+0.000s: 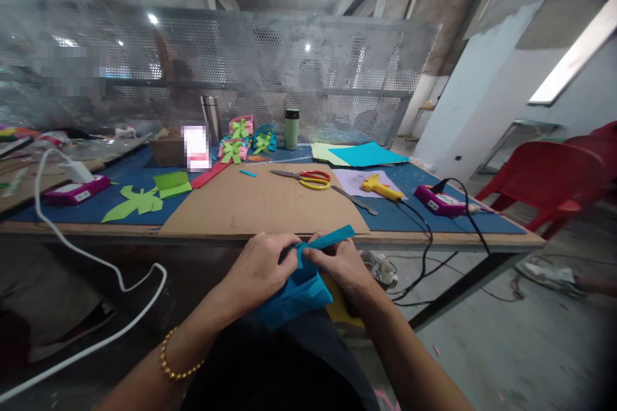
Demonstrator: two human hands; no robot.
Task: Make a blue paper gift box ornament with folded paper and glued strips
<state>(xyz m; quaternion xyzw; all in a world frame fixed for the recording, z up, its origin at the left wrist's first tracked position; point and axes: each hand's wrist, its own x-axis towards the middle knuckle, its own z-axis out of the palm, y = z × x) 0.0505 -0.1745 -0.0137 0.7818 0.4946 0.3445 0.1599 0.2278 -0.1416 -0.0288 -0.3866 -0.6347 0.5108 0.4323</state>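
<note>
Over my lap, just below the table's front edge, both hands grip a folded blue paper piece (308,295), with a flat strip sticking out to the upper right. My left hand (263,263) pinches its upper edge from the left. My right hand (344,263) presses thumb and fingers on the base of the strip (340,236). The two hands nearly touch, and some fingertips are hidden behind the paper. On the cardboard sheet (250,205) beyond them lie scissors (313,178) with red and yellow handles and a small blue strip (249,173).
A yellow glue gun (380,187) rests on pale purple paper, its black cord hanging off the table. Metal blade (354,199), green leaf cutouts (137,201), finished bow-topped pieces (234,151), a green bottle (292,130) and purple power strips (438,200) are around. A white cable (120,282) loops at left.
</note>
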